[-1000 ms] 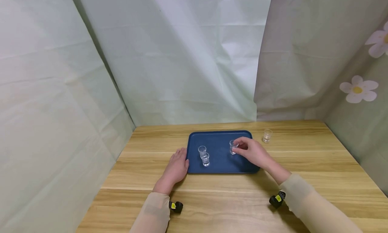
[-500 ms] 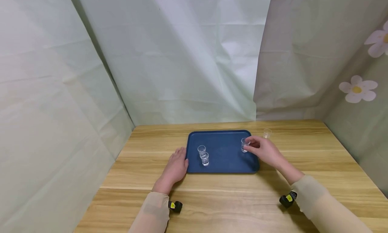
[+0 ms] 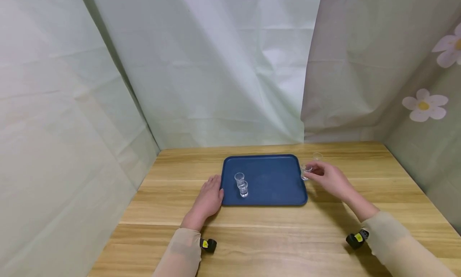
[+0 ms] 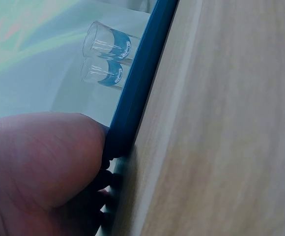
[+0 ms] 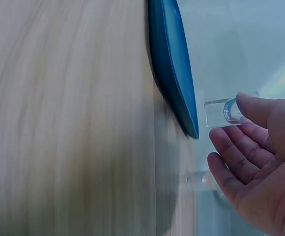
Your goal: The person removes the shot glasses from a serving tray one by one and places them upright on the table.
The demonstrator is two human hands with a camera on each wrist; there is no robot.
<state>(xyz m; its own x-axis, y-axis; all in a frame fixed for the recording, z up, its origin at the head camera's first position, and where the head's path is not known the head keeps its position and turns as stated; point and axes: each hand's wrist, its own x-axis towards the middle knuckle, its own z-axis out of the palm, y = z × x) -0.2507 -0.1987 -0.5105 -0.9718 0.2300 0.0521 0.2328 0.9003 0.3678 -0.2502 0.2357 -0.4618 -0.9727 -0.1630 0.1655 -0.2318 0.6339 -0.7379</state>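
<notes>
Pale green hanging cloth [image 3: 223,89] backs the wood-grain table [image 3: 266,245] before us. Our small, clear, cylindrical shot glass [image 5: 223,113] has just travelled from over the dark blue rectangular tray [image 3: 270,181] to that tray's right edge, leaving only two similar clear glasses [image 3: 244,189] upright toward its left edge. Thumb and fingers of our right hand [image 3: 331,179] pinch it, and it sits at their tips, lifted above the rim. Another clear glass [image 3: 317,155] stands beyond that hand, near the table's far edge. Our left hand [image 3: 209,196], fingers extended, rests against the tray's left edge.
</notes>
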